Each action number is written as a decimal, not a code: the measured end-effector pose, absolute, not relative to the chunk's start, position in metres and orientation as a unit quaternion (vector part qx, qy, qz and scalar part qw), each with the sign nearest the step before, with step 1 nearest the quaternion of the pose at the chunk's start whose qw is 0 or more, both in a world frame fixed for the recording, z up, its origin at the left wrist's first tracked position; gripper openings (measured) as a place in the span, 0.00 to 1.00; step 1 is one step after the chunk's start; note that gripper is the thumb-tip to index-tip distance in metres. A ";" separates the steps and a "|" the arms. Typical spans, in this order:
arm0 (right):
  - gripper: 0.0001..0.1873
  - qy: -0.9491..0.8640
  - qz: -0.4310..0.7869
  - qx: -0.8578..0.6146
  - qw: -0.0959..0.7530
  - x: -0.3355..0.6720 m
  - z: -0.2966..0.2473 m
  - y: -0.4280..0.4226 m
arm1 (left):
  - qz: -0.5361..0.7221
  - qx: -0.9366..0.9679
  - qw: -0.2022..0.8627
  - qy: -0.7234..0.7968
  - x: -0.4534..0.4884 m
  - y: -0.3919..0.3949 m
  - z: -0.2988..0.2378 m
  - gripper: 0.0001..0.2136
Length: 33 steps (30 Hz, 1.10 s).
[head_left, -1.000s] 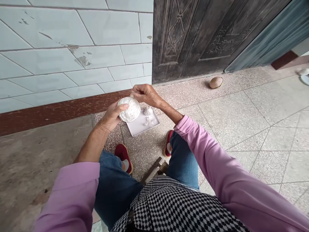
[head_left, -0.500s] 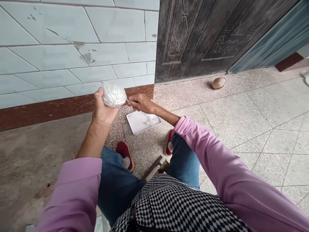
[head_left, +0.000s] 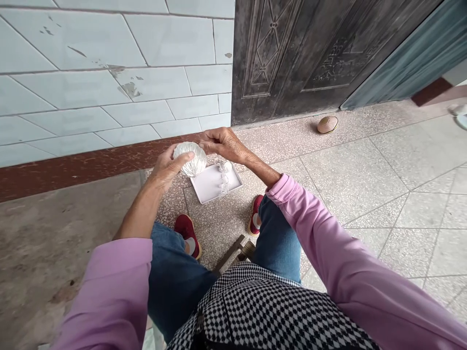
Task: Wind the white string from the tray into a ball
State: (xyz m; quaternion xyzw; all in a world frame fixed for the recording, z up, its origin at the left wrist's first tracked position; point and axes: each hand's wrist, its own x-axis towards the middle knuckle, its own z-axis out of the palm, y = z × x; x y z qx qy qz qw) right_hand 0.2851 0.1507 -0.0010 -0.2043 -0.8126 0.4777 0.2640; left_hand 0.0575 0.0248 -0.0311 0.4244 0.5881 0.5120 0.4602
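My left hand (head_left: 166,167) is wrapped round a white ball of thread (head_left: 191,160), held in front of my knees. My right hand (head_left: 222,143) hovers just right of the ball, fingers pinched on the thread (head_left: 222,171), which trails down in loose loops. Those loops lie on a flat white tray (head_left: 209,187) on the floor under both hands. I am seated, with pink sleeves, blue jeans and red shoes (head_left: 188,236) showing below.
A pale tiled wall (head_left: 109,87) with a dark red skirting stands ahead on the left. A dark carved door (head_left: 310,48) lies beyond the hands. A small round tan object (head_left: 327,124) lies on the speckled floor by the door.
My left hand raised the ball up and to the left, then brought it back down over the tray. My right hand dipped beside it and returned above the ball.
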 end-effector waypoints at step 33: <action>0.24 -0.758 0.509 -0.280 0.297 0.253 -0.025 0.154 | 0.618 0.331 0.531 0.476 0.080 0.023 -0.007 0.50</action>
